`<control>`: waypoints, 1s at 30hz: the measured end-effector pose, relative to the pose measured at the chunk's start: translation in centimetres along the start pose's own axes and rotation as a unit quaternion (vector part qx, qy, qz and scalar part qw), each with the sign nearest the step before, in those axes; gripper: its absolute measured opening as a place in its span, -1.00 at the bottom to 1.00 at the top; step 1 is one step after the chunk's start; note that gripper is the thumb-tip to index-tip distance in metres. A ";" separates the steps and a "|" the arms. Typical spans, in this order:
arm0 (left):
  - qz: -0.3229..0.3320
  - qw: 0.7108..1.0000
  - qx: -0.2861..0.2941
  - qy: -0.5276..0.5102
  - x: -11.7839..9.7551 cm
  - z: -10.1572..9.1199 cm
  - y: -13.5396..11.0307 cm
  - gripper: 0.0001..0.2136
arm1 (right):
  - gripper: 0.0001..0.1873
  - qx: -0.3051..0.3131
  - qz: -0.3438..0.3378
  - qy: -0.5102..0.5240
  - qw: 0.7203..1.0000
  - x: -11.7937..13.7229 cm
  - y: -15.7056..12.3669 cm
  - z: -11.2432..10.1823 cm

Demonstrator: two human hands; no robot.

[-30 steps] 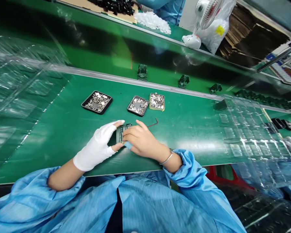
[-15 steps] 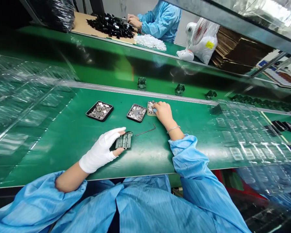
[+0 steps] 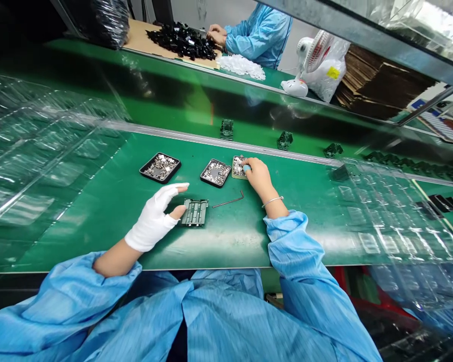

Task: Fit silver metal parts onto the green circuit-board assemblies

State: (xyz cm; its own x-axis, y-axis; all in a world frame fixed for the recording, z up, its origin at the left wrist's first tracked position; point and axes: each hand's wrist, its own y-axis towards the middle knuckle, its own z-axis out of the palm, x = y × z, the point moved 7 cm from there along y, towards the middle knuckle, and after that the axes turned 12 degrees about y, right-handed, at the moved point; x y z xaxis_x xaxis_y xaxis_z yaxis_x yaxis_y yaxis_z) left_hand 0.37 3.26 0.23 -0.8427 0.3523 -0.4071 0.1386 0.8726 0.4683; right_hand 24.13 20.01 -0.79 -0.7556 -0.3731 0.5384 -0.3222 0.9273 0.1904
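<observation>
My left hand (image 3: 153,217), in a white fingerless glove, has its thumb and fingers spread. Its thumb tip is at the left edge of a green slotted part (image 3: 195,212) that lies on the green bench. My right hand (image 3: 259,176), with a thin bracelet at the wrist, reaches into the small tray (image 3: 239,175) of tiny metal pieces. Its fingers are bent together there, and what they pinch is hidden. Just left stands a dark tray (image 3: 208,180) of similar pieces. Between the hands lies an L-shaped hex key (image 3: 228,202).
Another dark tray (image 3: 142,171) of metal pieces sits farther left. Green assemblies (image 3: 227,129) stand behind the metal rail (image 3: 196,138). Clear plastic trays (image 3: 385,211) occupy the right, more the left. Across the bench, a person in blue sleeves (image 3: 254,42) works near black parts (image 3: 181,40) and a fan (image 3: 313,53).
My left hand has let go of the green slotted part and opened, moving slightly up and away from it. My right hand stays at the small tray. The view has shifted slightly.
</observation>
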 end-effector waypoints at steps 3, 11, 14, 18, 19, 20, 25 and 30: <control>0.002 1.000 0.005 0.001 0.0 0.4 0.1 -0.68 | -0.65 0.028 -0.022 -0.028 0.999 0.8 0.6 1.2; -0.022 1.000 -0.016 0.007 0.4 -0.8 0.4 -0.67 | -0.71 -0.036 -0.005 0.009 0.999 0.5 -0.2 -0.2; -0.036 0.999 -0.026 0.023 -0.4 -1.8 1.0 -0.72 | -0.73 -0.065 -0.035 0.103 0.992 2.3 -1.7 -1.3; -0.007 1.000 -0.002 0.020 -2.6 -1.4 2.7 -0.74 | -0.79 -0.033 -0.175 0.126 0.976 7.2 -3.8 0.0; 0.005 1.000 0.008 0.017 -3.0 -0.9 3.2 -0.73 | -0.80 -0.020 -0.197 0.117 0.973 7.9 -4.0 0.5; 0.013 1.000 0.019 0.015 -3.3 -0.4 3.7 -0.73 | -0.80 -0.010 -0.206 0.110 0.972 8.1 -4.1 1.0; -0.004 0.998 0.055 -0.004 -2.3 1.4 4.9 -0.70 | -0.77 -0.076 -0.133 0.096 0.984 4.5 -2.5 0.0; -0.042 0.997 0.061 -0.024 -0.6 1.7 4.5 -0.69 | -0.69 -0.132 -0.043 0.087 0.987 0.4 -1.0 -1.8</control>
State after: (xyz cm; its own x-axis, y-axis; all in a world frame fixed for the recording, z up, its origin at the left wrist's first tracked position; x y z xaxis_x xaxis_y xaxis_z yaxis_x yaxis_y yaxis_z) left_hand 2.42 7.52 1.22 -0.8284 0.2904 -0.4790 0.1340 0.9330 0.3340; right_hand 25.24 19.00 0.71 -0.6154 -0.4615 0.6390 -0.2043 0.8763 0.4362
